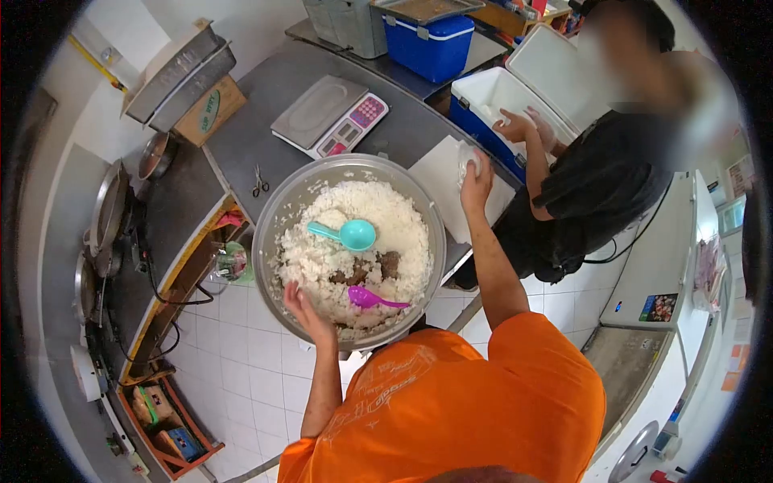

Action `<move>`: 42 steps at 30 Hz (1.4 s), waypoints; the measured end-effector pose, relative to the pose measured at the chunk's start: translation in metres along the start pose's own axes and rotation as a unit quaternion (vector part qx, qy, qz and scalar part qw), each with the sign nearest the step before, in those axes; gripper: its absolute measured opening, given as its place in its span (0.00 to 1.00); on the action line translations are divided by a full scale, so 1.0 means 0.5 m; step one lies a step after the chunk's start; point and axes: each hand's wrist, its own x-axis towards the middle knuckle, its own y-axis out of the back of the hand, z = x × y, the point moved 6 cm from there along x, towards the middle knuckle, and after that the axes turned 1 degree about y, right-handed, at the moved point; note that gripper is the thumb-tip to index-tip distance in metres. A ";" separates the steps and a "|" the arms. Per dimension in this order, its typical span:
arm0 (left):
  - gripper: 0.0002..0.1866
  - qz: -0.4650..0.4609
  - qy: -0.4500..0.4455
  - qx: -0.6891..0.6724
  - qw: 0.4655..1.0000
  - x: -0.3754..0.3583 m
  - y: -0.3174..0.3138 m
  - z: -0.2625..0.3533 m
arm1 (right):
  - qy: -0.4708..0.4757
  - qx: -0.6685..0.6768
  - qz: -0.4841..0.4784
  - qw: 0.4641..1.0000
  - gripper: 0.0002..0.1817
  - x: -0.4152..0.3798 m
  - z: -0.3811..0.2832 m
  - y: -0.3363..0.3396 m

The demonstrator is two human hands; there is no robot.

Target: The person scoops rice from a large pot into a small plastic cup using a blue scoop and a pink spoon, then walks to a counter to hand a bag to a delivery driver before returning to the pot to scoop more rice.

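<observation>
A large metal pot (437, 233) full of white rice (394, 213) stands in front of me, with brown, meat-like filling (352, 278) in the middle. A turquoise scoop (357, 235) and a purple spoon (366, 298) lie on the rice. My left hand (310, 318) is at the pot's near left edge, fingers stretched out and holding nothing. On the right, beyond the rim, my right hand (477, 183) grips a small clear plastic bag (467, 154) with whitish contents. Below that hand is a white board (451, 181) on the table.
A digital scale (322, 113) and scissors (260, 181) lie on the grey table (258, 88). At the right, a co-worker in black (600, 185) has both hands over an open blue-and-white cooler (491, 92). Behind stands a blue cooler (431, 48). Pans (157, 154) line the left.
</observation>
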 end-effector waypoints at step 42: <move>0.28 -0.039 0.281 -0.603 0.746 0.076 0.288 0.035 | -0.131 -0.235 -0.453 0.850 0.27 -0.260 -0.218 0.028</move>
